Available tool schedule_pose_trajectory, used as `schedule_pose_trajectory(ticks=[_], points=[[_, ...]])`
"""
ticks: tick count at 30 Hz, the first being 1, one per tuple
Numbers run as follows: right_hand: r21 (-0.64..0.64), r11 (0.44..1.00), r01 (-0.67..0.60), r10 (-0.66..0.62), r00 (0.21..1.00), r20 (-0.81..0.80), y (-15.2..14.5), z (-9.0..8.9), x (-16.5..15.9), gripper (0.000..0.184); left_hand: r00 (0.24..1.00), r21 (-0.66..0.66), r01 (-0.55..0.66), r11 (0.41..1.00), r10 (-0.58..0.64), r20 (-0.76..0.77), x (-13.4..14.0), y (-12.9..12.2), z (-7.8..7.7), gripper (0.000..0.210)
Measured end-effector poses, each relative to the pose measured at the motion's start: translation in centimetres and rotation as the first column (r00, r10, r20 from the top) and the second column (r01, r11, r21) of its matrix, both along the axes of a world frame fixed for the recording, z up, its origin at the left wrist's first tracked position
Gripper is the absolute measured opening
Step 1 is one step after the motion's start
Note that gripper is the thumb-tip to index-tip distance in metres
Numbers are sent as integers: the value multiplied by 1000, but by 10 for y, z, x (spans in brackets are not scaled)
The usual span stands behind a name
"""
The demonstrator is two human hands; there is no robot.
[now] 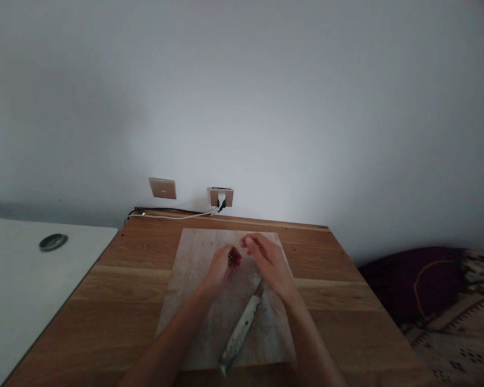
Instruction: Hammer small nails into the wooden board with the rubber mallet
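Over the far half of the pale board (187,274), the left hand (221,264) is curled around a small dark thing (230,259), whose end shows between the thumb and fingers; its exact kind is too blurred to tell. The right hand (267,258) is held over the board's far right part, apart from the left, its fingers loosely bent; I cannot tell whether the fingertips pinch anything.

A knife (242,329) with a worn, whitish handle lies slantwise on the board, its butt passing the near edge and its blade partly hidden by the right hand. The board rests on a wooden surface (116,317). Beyond the board's far edge, a white cable (177,217) runs to a plug (221,199) in 1 of 2 wall plates (163,188). Well left of the board, a white surface (32,290) bears a dark round dish (53,242). Well right of it are a purple cloth (439,279) and a patterned cloth (463,333).
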State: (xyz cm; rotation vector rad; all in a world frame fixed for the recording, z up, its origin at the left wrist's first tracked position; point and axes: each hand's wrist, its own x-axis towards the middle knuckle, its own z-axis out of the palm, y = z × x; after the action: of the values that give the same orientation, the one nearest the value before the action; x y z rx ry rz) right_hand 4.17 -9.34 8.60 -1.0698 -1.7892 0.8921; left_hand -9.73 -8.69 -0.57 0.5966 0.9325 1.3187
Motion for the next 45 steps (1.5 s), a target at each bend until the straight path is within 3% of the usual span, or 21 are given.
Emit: schedule_pose_trajectory(ticks=[3, 7, 9, 11, 14, 17, 23, 31, 39, 42, 45], points=[[-68, 987, 145, -152, 982, -112, -16, -14, 24, 38, 907, 156, -23, 988, 86, -412, -2, -7, 0, 35], [-113, 936, 334, -344, 936, -78, -48, -42, 67, 43, 706, 253, 117, 961, 99, -701, -16, -29, 8, 48], [-94, 891, 444, -442, 896, 44, -66, -63, 93, 46, 576, 298, 194, 935, 137, -806, -30, -49, 10, 41], [-12, 848, 530, -514, 827, 229, -84, -87, 116, 50, 395, 363, 282, 888, 238, -887, -47, -75, 6, 30], [140, 842, 521, -530, 748, 399, -103, -122, 135, 63, 82, 375, 322, 869, 369, -926, -76, -116, -9, 27], [178, 854, 489, -511, 726, 460, -112, -139, 133, 67, -72, 341, 326, 882, 383, -921, -102, -151, -27, 32], [157, 902, 403, -427, 772, 471, -112, -135, 106, 61, -221, 280, 286, 916, 348, -911, -145, -184, -36, 39], [84, 966, 244, -254, 847, 467, -120, -128, 34, 55, -394, 244, 69, 967, 251, -884, -210, -202, -37, 47], [34, 995, 93, -98, 861, 500, -125, -118, -19, 48, -580, 123, 29, 992, 117, -806, -269, -219, -32, 50], [17, 999, 28, -33, 860, 508, -126, -113, -23, 49, -594, 101, -7, 995, 77, -801, -283, -218, -28, 51], [31, 999, -29, 9, 860, 510, -127, -110, -25, 49, -533, 165, -33, 986, 123, -837, -291, -212, -29, 48]])
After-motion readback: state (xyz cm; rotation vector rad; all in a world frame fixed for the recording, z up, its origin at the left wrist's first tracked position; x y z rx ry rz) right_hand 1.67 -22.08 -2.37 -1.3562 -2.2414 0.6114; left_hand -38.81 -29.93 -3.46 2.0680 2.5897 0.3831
